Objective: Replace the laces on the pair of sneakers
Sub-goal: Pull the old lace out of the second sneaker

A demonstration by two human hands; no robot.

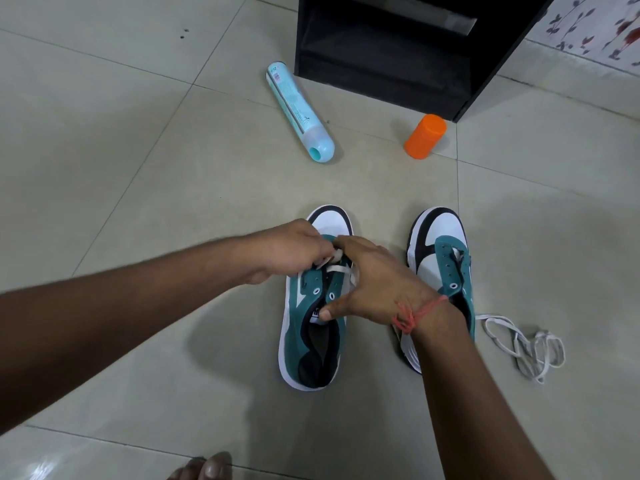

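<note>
— Where are the sneakers from where you sit?

— Both stand on the tiled floor (138, 188), toes pointing away from me. I have the left sneaker (313, 327) under both hands; the right sneaker (440, 258) stands just beside it, partly behind my right wrist.

— And the hands?

— My left hand (291, 251) has its fingers curled, pinching the white lace (341, 270) at the upper eyelets. My right hand (374, 282) lies over the tongue area, thumb pressed on the tongue label, fingers reaching to the same lace; whether those fingers actually pinch it I cannot tell, as they are hidden. A red thread (415, 311) is tied round that wrist.

— Anything else around?

— A loose white lace (523, 346) lies in a tangle on the floor right of the right sneaker. Farther off, a light blue can (299, 112) lies on its side, an orange cup (425, 136) stands near a black cabinet (398, 53).
</note>
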